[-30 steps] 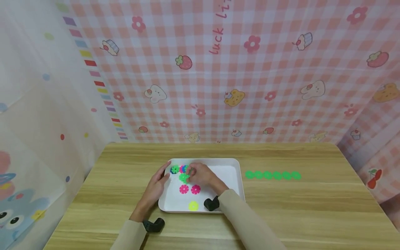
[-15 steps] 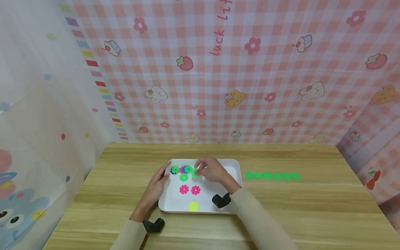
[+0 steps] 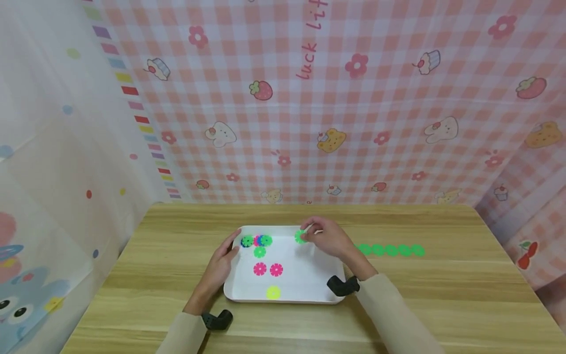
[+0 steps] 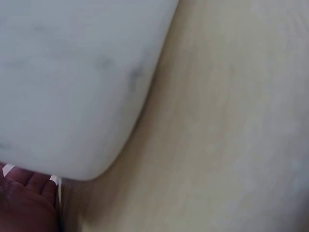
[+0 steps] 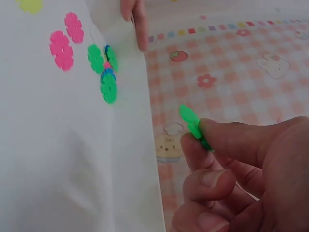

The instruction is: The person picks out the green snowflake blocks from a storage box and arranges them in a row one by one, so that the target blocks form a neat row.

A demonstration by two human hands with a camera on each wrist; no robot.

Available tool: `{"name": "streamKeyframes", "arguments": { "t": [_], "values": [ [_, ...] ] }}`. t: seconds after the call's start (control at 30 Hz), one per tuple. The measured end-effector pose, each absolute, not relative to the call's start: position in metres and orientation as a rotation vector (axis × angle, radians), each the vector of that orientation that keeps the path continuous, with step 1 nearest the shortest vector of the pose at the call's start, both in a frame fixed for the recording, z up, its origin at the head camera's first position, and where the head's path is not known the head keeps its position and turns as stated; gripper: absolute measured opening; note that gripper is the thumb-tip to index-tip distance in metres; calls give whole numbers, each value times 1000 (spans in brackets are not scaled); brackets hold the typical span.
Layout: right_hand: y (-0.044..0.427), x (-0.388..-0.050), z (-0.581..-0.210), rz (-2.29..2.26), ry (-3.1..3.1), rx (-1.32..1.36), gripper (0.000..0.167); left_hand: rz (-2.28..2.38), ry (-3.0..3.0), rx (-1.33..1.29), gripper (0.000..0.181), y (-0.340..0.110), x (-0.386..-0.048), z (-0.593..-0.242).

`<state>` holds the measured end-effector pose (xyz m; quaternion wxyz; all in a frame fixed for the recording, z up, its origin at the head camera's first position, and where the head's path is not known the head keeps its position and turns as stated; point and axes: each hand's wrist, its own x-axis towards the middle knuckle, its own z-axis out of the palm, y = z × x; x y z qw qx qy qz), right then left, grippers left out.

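Note:
My right hand [image 3: 328,238] pinches a green notched disc [image 3: 300,236] between thumb and fingers, over the far right part of the white tray [image 3: 305,292]. In the right wrist view the pinched green disc [image 5: 189,117] is seen nearly edge-on. My left hand [image 3: 219,265] lies along the tray's left side, thumb at the rim, fingers extended. Inside the tray, green, blue and pink discs overlap at the far left, with a green disc [image 3: 259,252] just below them. Two pink discs [image 3: 260,269] lie nearer the middle, and a yellow disc [image 3: 273,293] by the near rim.
A row of several green discs [image 3: 391,250] lies on the wooden table [image 3: 442,295] to the right of the tray, its left end partly behind my right hand. A checked cloth [image 3: 283,118] hangs behind the table's far edge.
My right hand has moved right from the disc cluster, carrying a green disc towards the tray's far right. The left hand has stayed at the tray's left side.

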<state>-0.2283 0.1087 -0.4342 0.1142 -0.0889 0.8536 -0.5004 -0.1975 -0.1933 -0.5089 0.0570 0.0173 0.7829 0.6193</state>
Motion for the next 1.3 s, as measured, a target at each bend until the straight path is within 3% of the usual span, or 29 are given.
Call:
{"name": "streamKeyframes", "arguments": {
  "t": [0.53, 0.9, 1.3],
  "values": [
    [218, -206, -436, -1712, 2496, -111, 32, 1913, 2363, 65, 48, -194, -199, -512],
    [299, -197, -450, -1646, 2681, 34, 40, 1904, 2364, 79, 48, -194, -199, -512],
    [371, -186, -473, -1716, 2679, 282, 24, 1928, 2390, 121, 48, -194, -199, -510]
  ]
}}
